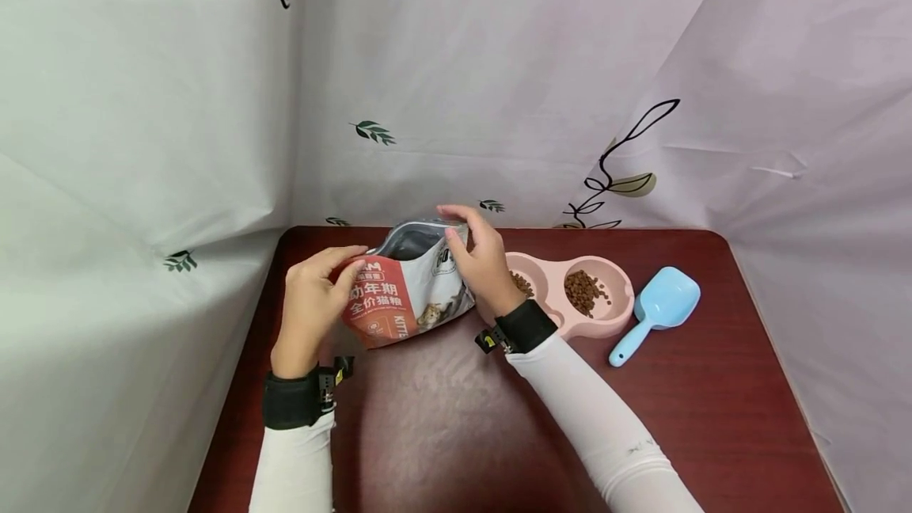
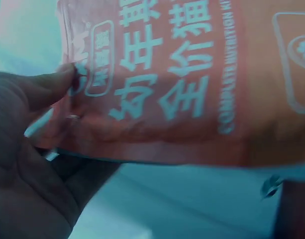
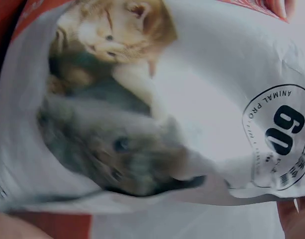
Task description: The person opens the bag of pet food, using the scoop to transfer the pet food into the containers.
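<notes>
A red and white cat food bag [image 1: 399,299] is held up between both hands, its top mouth gaping and showing a dark inside. My left hand [image 1: 313,299] pinches the bag's upper left corner, thumb on the printed front. At the upper right edge, my right hand [image 1: 484,264] grips the bag with the thumb in front and fingers behind. In the left wrist view, the thumb presses the red front of the bag [image 2: 167,99]. The right wrist view is filled by the bag's white side with kittens printed on it [image 3: 202,99].
Right of the bag stands a pink double bowl [image 1: 620,315], partly behind my right hand, with brown kibble [image 1: 580,291] in both hollows. Farther right a light blue scoop [image 1: 666,299] lies on the dark red table [image 1: 712,418]. White printed cloth [image 1: 499,101] hangs behind and at the sides.
</notes>
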Demonstrator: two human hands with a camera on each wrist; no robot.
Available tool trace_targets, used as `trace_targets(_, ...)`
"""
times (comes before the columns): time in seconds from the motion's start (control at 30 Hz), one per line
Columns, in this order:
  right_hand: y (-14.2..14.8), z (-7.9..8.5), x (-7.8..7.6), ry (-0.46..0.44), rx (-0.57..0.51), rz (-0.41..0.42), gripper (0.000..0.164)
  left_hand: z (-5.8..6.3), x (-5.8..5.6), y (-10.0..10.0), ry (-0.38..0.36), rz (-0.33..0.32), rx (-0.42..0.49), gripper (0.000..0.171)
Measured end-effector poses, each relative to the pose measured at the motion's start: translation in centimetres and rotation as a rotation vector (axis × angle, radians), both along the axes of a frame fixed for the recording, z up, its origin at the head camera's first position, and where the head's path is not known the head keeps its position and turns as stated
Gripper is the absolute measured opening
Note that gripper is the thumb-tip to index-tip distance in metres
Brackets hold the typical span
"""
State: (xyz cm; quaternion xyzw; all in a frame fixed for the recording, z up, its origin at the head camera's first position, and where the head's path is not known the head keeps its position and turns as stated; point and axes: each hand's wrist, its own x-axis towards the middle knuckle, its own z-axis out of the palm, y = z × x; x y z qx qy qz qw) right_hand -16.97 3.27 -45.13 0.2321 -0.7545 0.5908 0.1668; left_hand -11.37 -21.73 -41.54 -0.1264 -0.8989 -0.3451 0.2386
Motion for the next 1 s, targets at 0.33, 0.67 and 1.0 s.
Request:
trace_targets(0.33, -0.4, 2.5, 0.7, 0.398, 0.404, 0.040, 0.046, 1.5, 1.4, 3.8, 0.088, 0.045, -0.353, 0.017)
trace_targets(0.67, -1.9, 4.7, 0.5, 0.510, 0.821, 0.239, 0.046, 0.1, 0.5, 2.7, 0.134, -0.086, -0.204, 0.009)
trace_targets(1.0, -2.2, 4.0, -1.4, 0.514, 0.688, 0.269, 0.014, -0.3, 0.2, 2.2, 0.173, -0.106, -0.219, 0.011)
